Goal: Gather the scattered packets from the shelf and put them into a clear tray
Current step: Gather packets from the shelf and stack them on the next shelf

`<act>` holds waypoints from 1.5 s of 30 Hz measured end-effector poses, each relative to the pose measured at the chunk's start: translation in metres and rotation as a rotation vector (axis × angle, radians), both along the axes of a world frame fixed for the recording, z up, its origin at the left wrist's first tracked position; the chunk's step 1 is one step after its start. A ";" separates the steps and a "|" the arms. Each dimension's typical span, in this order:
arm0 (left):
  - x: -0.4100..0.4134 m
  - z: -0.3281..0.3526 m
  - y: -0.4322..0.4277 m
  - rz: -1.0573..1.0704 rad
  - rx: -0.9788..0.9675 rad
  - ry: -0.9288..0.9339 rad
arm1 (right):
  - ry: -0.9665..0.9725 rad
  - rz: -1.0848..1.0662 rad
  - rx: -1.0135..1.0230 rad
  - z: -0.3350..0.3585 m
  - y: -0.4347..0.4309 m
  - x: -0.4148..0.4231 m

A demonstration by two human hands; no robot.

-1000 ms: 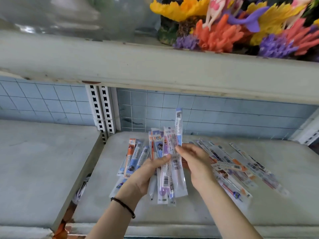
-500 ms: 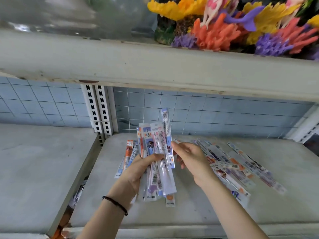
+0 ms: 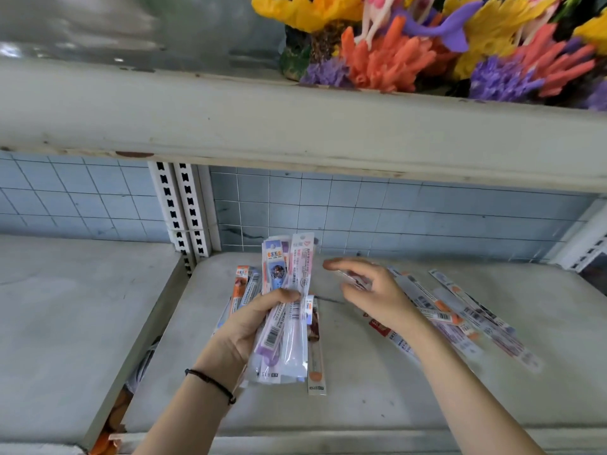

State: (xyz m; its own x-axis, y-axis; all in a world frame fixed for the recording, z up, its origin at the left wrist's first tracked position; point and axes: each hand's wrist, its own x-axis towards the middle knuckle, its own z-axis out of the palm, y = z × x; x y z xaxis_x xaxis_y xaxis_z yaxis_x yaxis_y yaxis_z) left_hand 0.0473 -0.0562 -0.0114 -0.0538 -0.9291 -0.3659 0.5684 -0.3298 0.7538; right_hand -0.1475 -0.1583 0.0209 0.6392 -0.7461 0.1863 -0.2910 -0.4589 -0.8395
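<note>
My left hand [image 3: 249,323] grips a bundle of long narrow packets [image 3: 289,310], held upright above the grey shelf [image 3: 361,389]. My right hand [image 3: 371,293] hovers just right of the bundle with fingers spread and nothing in it. Under and right of that hand several packets [image 3: 460,316] lie scattered flat on the shelf. A few more packets [image 3: 244,284] lie behind my left hand, near the shelf's left side. One orange-tipped packet [image 3: 316,366] lies on the shelf under the bundle. No clear tray is in view.
An upper shelf edge [image 3: 295,133] hangs close overhead, with colourful artificial coral [image 3: 410,47] on it. A slotted white upright [image 3: 184,211] splits this shelf from the left shelf [image 3: 72,316]. Blue tiles back both. A gap at the left edge holds fallen items [image 3: 144,366].
My right hand let go of the bundle and moved right, opening over the scattered packets. The bundle stays in my left hand.
</note>
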 end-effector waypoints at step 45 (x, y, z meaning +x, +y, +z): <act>-0.101 0.016 -0.043 -0.238 -0.406 -0.456 | -0.396 0.091 0.339 0.050 -0.022 -0.013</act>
State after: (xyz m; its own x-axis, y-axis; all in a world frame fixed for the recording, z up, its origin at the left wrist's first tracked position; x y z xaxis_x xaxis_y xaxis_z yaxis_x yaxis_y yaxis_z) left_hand -0.0533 -0.0988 0.0046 -0.1977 -0.9800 -0.0233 0.1092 -0.0457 0.9930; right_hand -0.1609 -0.1803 0.0712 0.6339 -0.7510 0.1846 0.1065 -0.1517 -0.9827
